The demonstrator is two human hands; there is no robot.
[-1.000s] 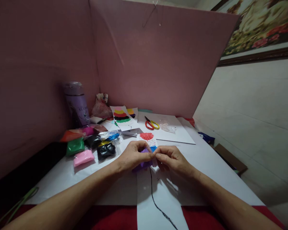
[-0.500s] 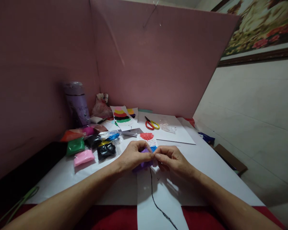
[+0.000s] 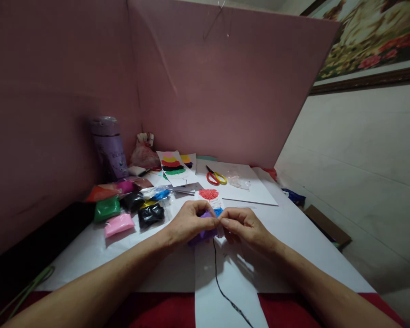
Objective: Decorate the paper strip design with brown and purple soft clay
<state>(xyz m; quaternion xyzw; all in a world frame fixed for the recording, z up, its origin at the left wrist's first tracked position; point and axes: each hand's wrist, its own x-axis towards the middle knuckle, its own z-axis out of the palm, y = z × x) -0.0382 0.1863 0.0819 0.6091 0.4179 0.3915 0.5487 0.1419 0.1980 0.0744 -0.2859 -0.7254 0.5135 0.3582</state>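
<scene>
My left hand (image 3: pixel 195 219) and my right hand (image 3: pixel 244 224) meet fingertip to fingertip over the middle of the table. Between them they pinch a clear plastic bag of purple clay (image 3: pixel 204 233), thumbs and forefingers closed at its edge. Most of the bag is hidden by my left fingers. Under the hands lies a long white paper strip (image 3: pixel 232 282) with a wavy black line (image 3: pixel 222 290) running down it. At its far end a red shape (image 3: pixel 208 194) sits above white and blue patches, partly covered by my fingers.
Several bags of coloured clay (image 3: pixel 119 225) lie at left, near a purple bottle (image 3: pixel 109 148). Red-and-yellow scissors (image 3: pixel 216 176) rest on a white sheet (image 3: pixel 256 193) beside a clear plastic bag (image 3: pixel 238 181). A card with colour stripes (image 3: pixel 174 166) is behind; pink panels (image 3: pixel 218 91) stand around.
</scene>
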